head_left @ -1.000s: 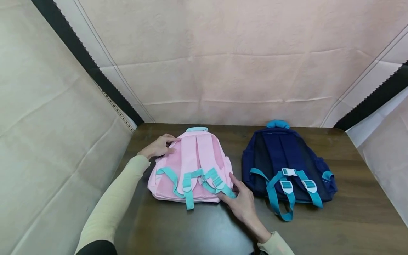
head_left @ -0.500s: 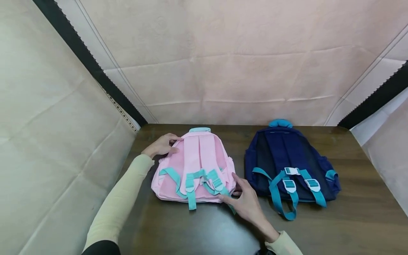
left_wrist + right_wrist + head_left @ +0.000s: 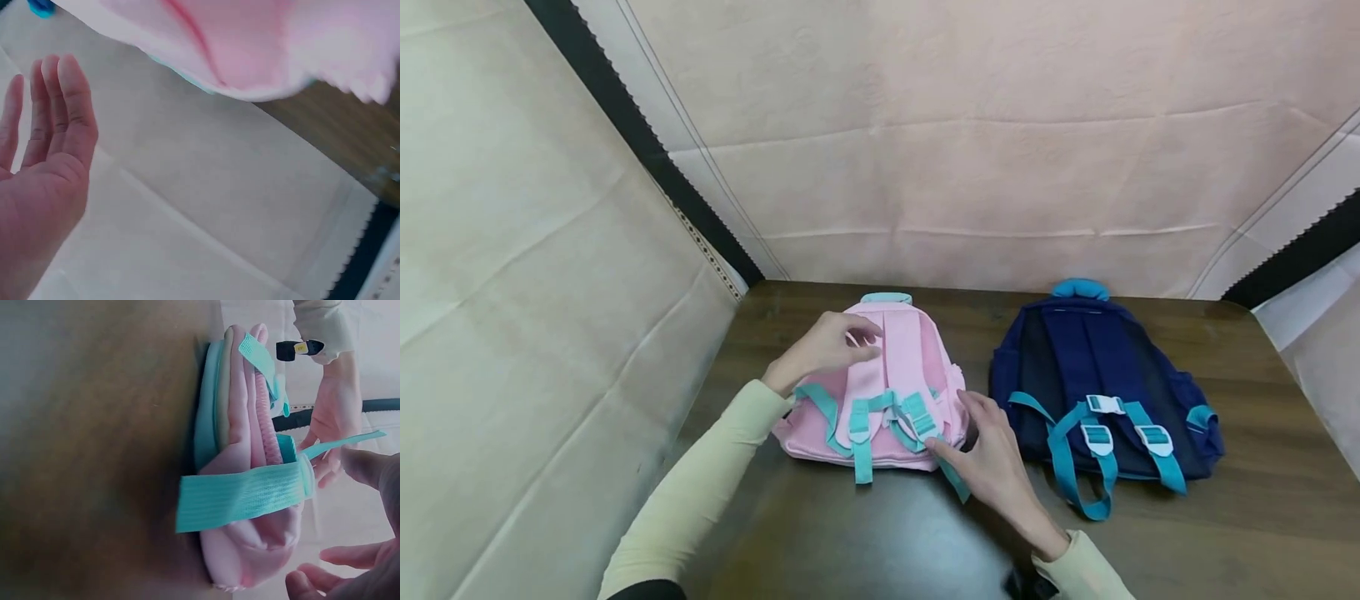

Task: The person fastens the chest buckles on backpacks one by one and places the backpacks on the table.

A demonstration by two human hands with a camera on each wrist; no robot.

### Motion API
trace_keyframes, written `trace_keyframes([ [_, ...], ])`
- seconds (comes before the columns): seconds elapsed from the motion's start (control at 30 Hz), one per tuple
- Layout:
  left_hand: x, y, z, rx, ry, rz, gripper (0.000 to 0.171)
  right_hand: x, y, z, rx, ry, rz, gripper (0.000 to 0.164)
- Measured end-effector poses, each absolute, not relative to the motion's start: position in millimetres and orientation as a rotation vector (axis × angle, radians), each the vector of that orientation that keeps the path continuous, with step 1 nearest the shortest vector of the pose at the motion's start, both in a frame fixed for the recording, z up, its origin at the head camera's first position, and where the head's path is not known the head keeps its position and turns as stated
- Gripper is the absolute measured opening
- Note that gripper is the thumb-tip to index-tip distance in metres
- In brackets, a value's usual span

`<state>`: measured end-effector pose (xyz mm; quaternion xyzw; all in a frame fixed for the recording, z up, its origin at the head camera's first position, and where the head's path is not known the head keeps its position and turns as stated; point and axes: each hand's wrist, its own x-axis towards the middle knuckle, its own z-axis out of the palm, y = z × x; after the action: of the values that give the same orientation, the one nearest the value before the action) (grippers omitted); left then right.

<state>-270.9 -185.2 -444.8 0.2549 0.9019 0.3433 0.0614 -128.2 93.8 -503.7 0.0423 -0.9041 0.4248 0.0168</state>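
Note:
A pink backpack point(image 3: 904, 342) lies on the table with its shoulder straps facing up and turquoise webbing point(image 3: 862, 450) across its lower part. My left hand point(image 3: 823, 346) hovers over its upper left side, fingers extended; in the left wrist view that hand point(image 3: 56, 131) shows apart from the pink fabric point(image 3: 244, 44). At the bag's lower right corner is my right hand point(image 3: 996, 454), thumb and fingers spread. In the right wrist view, those fingers point(image 3: 356, 555) stand off the bag's side, beside a loose turquoise strap point(image 3: 240, 495).
A navy backpack point(image 3: 1078, 350) with bright blue straps lies to the right, also straps up. The brown table point(image 3: 790, 533) meets pale fabric walls point(image 3: 970, 183) at the back and on both sides.
My left hand has come off the pink backpack's left edge and moved right, above its straps. My right hand stays by the lower right corner. The whole head view has shifted slightly.

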Motion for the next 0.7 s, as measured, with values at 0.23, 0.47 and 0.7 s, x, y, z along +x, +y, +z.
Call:
trace_keyframes([
  [0.23,-240,-152,-446,0.818,2.816,0.790,0.024,-139,86,-495,0.333,-2.780,1.221,0.074],
  [0.47,-225,-135,-457,0.767,2.916,0.519,0.027,-148,78,-491,0.507,-2.790,1.117,0.065],
  [0.7,-223,-134,-464,0.752,2.937,0.428,0.016,-155,70,-489,0.605,-2.835,1.051,0.062],
])
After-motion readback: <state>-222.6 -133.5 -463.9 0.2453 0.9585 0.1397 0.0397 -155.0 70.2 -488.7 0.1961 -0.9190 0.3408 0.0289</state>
